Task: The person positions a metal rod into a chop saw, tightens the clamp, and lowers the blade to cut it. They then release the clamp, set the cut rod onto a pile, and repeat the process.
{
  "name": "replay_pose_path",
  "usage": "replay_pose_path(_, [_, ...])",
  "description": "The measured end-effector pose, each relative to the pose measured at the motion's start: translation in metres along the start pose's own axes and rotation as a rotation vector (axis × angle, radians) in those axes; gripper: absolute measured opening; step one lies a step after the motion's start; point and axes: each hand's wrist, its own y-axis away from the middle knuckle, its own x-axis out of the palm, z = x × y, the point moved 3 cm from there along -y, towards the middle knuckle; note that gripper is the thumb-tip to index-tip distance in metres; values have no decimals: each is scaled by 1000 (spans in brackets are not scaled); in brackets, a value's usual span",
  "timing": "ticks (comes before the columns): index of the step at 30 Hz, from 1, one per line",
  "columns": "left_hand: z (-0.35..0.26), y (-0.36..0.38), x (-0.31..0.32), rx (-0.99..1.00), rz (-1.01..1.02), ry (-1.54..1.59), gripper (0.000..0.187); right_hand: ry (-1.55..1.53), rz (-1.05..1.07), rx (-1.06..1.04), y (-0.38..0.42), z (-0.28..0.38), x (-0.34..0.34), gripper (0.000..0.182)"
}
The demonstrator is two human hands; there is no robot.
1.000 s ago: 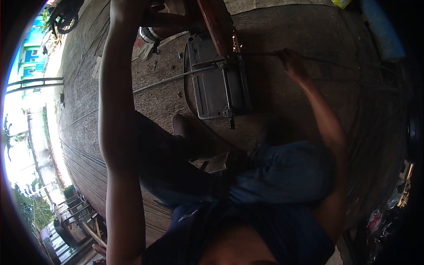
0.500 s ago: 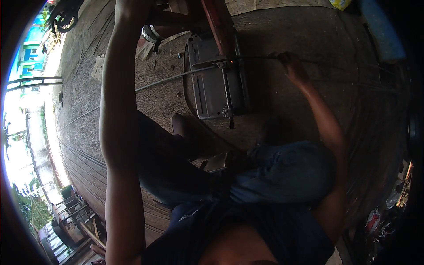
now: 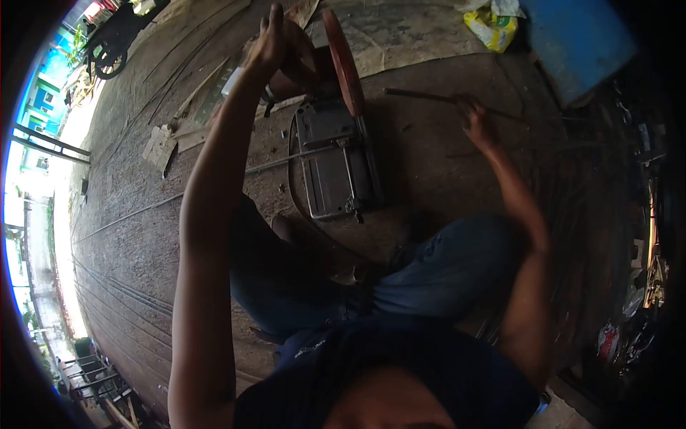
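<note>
A cut-off saw (image 3: 327, 171) with a dark metal base stands on the floor before me, its reddish-brown blade guard (image 3: 344, 64) tilted up at the far end. A long thin metal rod (image 3: 282, 163) crosses the base from the left and ends at the clamp. Off to the right, my right hand (image 3: 477, 123) is closed around a separate short metal rod (image 3: 418, 94), held clear of the saw. My left hand (image 3: 270, 48) is beside the saw's motor, at least one finger pointing up. Whether it grips the saw's handle cannot be made out.
A blue box-like object (image 3: 582, 46) stands at the far right, near a yellow plastic bag (image 3: 493, 30). Cardboard scraps (image 3: 160, 149) lie left of the saw. A dark cable (image 3: 294, 154) curves around its base. More rods (image 3: 125, 282) lie along the left floor.
The rod piece in my right hand has come apart from the saw and moved right. The glow at the blade is gone. My left hand has come into view; the camera view has shifted.
</note>
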Motion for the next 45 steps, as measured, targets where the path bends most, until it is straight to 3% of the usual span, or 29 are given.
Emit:
replay_pose_path(2, [-5, 14, 7, -19, 45, 102, 88, 20, -103, -15, -23, 5, -39, 67])
replay_pose_path(5, [4, 38, 11, -68, -30, 289, 94, 36, -255, -182, -62, 55, -100, 52])
replay_pose_path(6, [35, 33, 6, -111, -306, 339, 92, -28, -313, -234, -76, 73, -113, 42])
replay_pose_path(7, [58, 33, 1, -46, -329, 449, 90, -93, -369, -283, -87, 90, -124, 33])
replay_pose_path(8, [17, 80, 10, -1, -439, 411, 84, -83, -384, -286, -98, 108, -134, 33])
replay_pose_path(10, [40, 90, 16, 173, -653, 103, 75, -160, -487, -364, -118, 147, -155, 18])
replay_pose_path(11, [29, 104, 18, 185, -654, 106, 75, -175, -507, -384, -127, 168, -164, 17])
replay_pose_path(13, [-16, 129, 32, 357, -299, 297, 63, -189, -531, -407, -145, 210, -173, 15])
replay_pose_path(14, [-38, 134, 37, 363, -298, 295, 63, -239, -553, -451, -152, 232, -174, 15])
replay_pose_path(16, [-73, 146, 38, 349, -363, 627, 56, -299, -577, -496, -152, 254, -170, 16])
replay_pose_path(18, [-94, 153, 23, 336, -299, 438, 73, -378, -526, -485, -150, 274, -161, 15])
replay_pose_path(19, [-105, 153, 22, 333, -213, 518, 72, -400, -504, -486, -147, 282, -156, 16])
replay_pose_path(21, [-100, 137, 28, 362, -144, 757, 69, -444, -475, -504, -143, 286, -143, 17])
replay_pose_path(24, [-95, 129, 28, 260, -21, 774, 75, -522, -396, -451, -140, 285, -122, 20])
replay_pose_path(26, [-92, 126, 28, 232, -57, 738, 79, -571, -393, -490, -130, 286, -117, 21])
replay_pose_path(28, [-87, 120, 27, 389, -56, 732, 80, -608, -354, -473, -123, 277, -119, 20])
replay_pose_path(30, [-78, 122, 26, 390, -74, 795, 75, -616, -428, -272, -120, 227, -117, 21])
replay_pose_path(32, [-78, 127, 26, 358, -128, 815, 81, -584, -651, 176, -105, 142, -113, 28])
replay_pose_path(34, [-85, 128, 31, 390, -80, 829, 79, -121, -864, 851, -70, 39, -79, 44])
replay_pose_path(36, [-97, 126, 32, 423, -70, 792, 80, -843, -651, 1376, -2, -72, 14, 49])
replay_pose_path(37, [-107, 126, 33, 423, -95, 827, 80, -1167, -651, 1500, 17, -34, -4, 60])
replay_pose_path(38, [-115, 127, 34, 410, -73, 831, 80, -1505, -638, 1601, 31, 17, -25, 72])
replay_pose_path(39, [-122, 127, 30, 437, -109, 817, 82, -1503, -656, 1610, 35, -3, -11, 72])
replay_pose_path(41, [-130, 127, 20, 458, -141, 802, 83, -2266, -855, 1197, 23, -56, 35, 69])
replay_pose_path(45, [-128, 117, -11, 445, -167, 715, 83, -2449, -930, 1383, 9, -72, 55, 59])
